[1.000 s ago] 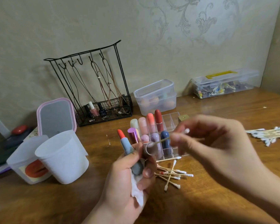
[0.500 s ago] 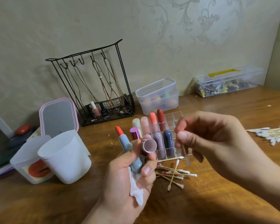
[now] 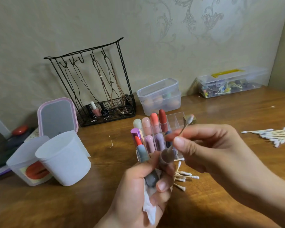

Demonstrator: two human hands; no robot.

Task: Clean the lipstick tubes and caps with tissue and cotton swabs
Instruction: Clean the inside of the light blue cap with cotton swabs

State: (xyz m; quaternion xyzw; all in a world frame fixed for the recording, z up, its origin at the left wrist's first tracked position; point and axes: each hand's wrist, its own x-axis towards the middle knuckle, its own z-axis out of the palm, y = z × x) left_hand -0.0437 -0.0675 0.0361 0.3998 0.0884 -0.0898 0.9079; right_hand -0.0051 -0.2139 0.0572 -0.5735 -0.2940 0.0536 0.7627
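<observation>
Plastic and light, the cap (image 3: 166,157) your left hand (image 3: 145,183) grips beside the opened lipstick tube (image 3: 142,152) should be stiff but slick, so hold it by its outer wall near the rim, as your fingers do now. That same hand also clamps a crumpled tissue (image 3: 149,209) against the palm; judge it soft and easily torn. Your right hand (image 3: 209,152) pinches a cotton swab (image 3: 182,132) at mid-stem, lower tip down in the cap's mouth, upper tip pointing up and away. Its thin stem will likely flex or snap under hard pressure, so twist gently rather than lever.

Keep the exposed red bullet off your fingers; it looks soft and would smear.

Your worktop (image 3: 105,203) is glossy brown wood, so round tubes could roll. Used swabs (image 3: 184,176) lie just beside your left hand, fresh swabs (image 3: 273,134) well to the right. Capped lipsticks stand in a clear organizer (image 3: 176,119) behind your hands. 2 white cups (image 3: 64,159) sit left, with a pink mirror (image 3: 57,116), wire rack (image 3: 95,86) and lidded boxes (image 3: 160,96) along the patterned wall.
</observation>
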